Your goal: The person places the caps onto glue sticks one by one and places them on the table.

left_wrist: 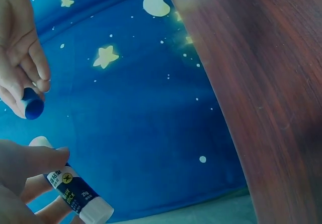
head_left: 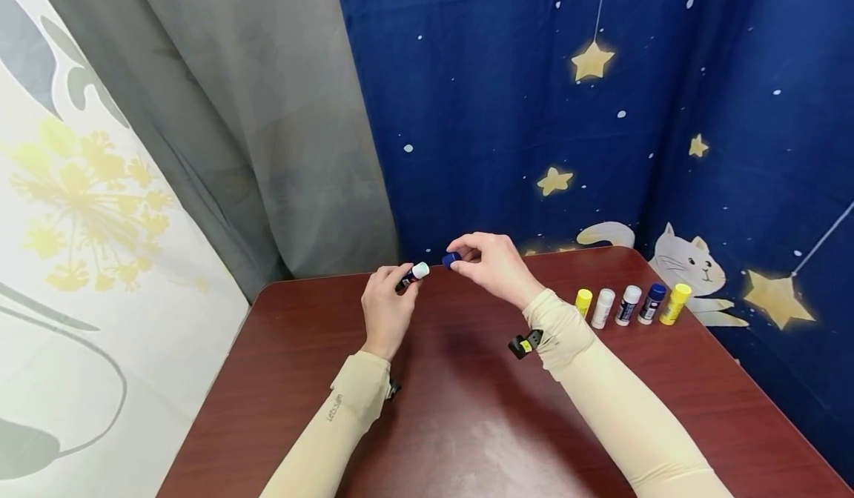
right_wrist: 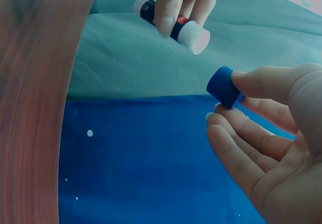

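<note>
My left hand (head_left: 385, 309) grips a glue stick (left_wrist: 76, 190) with a dark blue label and white ends, held tilted above the far part of the table. Thumb and fingers wrap its middle, and its uncapped white end points toward my other hand. To the right, my right hand (head_left: 494, 264) pinches a small blue cap (right_wrist: 223, 87) between thumb and fingertips. A short gap separates the cap from the glue stick's end. The inside of the cap is hidden in the right wrist view.
Several glue sticks stand upright in a row at the table's right: a yellow one (head_left: 583, 302), a white one (head_left: 603, 310), a white-topped one (head_left: 629, 307), a blue-capped one (head_left: 651, 305) and another yellow one (head_left: 676, 305). Curtains (head_left: 467, 113) hang behind the brown table (head_left: 293, 364).
</note>
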